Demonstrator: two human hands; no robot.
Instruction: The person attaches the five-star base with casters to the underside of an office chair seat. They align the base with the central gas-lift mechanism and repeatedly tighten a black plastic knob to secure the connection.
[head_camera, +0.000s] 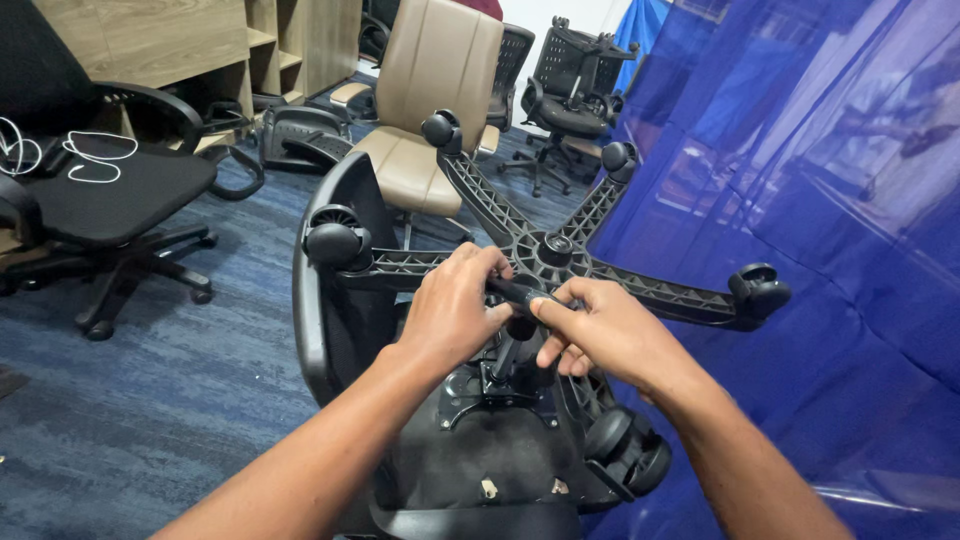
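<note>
An upturned black office chair lies on the blue carpet (180, 400), its star base (560, 255) raised. Both the left hand (455, 310) and right hand (600, 335) have fingers clamped on a black handle (520, 293) just below the hub, beside a blue plastic sheet (820, 200).

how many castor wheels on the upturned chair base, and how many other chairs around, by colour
Castor wheels on the star base: 5, at
Black chairs: 3, at
Tan chairs: 1, at
Total: 9
</note>
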